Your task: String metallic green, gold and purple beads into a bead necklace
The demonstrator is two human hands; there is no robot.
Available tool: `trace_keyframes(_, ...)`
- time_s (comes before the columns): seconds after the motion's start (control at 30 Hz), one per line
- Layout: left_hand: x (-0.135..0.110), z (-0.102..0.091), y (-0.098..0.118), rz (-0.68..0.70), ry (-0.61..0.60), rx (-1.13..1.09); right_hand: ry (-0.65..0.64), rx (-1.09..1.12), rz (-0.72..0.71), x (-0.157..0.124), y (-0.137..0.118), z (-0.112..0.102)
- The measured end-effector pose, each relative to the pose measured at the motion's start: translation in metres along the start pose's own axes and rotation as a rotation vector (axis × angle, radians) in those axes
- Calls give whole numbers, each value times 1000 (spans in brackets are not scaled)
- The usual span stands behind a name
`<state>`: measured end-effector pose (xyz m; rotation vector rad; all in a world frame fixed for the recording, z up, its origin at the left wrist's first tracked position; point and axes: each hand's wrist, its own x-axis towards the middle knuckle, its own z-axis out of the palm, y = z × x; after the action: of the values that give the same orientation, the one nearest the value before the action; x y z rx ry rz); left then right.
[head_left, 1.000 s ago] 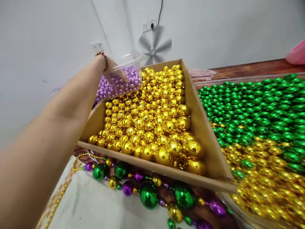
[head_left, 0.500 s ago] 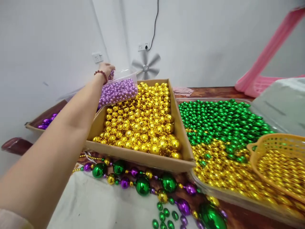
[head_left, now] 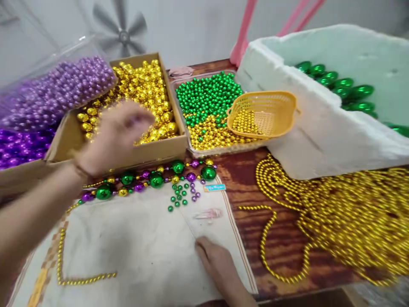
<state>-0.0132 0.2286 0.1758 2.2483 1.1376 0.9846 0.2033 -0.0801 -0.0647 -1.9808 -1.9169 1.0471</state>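
My left hand (head_left: 123, 125), blurred by motion, is curled in front of the gold beads (head_left: 140, 85) in a cardboard box; a purple tint shows among its fingers, light purple beads. On the white cloth (head_left: 134, 238), my right hand (head_left: 215, 258) pinches a thin string (head_left: 188, 221) running up toward loose green beads (head_left: 179, 194). Several small purple beads (head_left: 193, 192) lie beside them. A strand of large green, purple and gold beads (head_left: 156, 179) stretches along the cloth's far edge. Its gold bead chain (head_left: 60, 256) bends down the cloth's left side.
A clear tub of light purple beads (head_left: 73, 81) leans on the box. Behind it a fan (head_left: 124, 37) spins. A yellow basket (head_left: 277, 119) rests over a tray of green and gold beads (head_left: 207, 96). To the right are a foam box (head_left: 306, 123) and piled gold chains (head_left: 351, 217).
My left hand has come away from the tub of light purple beads, back toward me over the gold box. The view has turned down and right, bringing my right hand into sight.
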Motion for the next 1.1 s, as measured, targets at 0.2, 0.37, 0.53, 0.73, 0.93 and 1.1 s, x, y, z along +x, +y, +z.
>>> trace_keyframes(0.2,-131,196,12,296,-751,542,-138,-223,115,5,-31,-20)
trace_keyframes(0.37,-136,213,-6,311,-737,735,-69,-258,64,0,-24,-18)
trace_keyframes(0.53,-149,213,-11,296,-653,827,24,-261,-98,-17,2,-66)
trace_keyframes(0.73,-137,208,6,458,-340,693,581,-324,-31,-30,55,-269)
trace_keyframes(0.93,-37,265,124,767,-205,204,686,-553,390,58,109,-464)
trace_keyframes(1.1,35,362,206,933,-162,172,441,-566,496,130,148,-512)
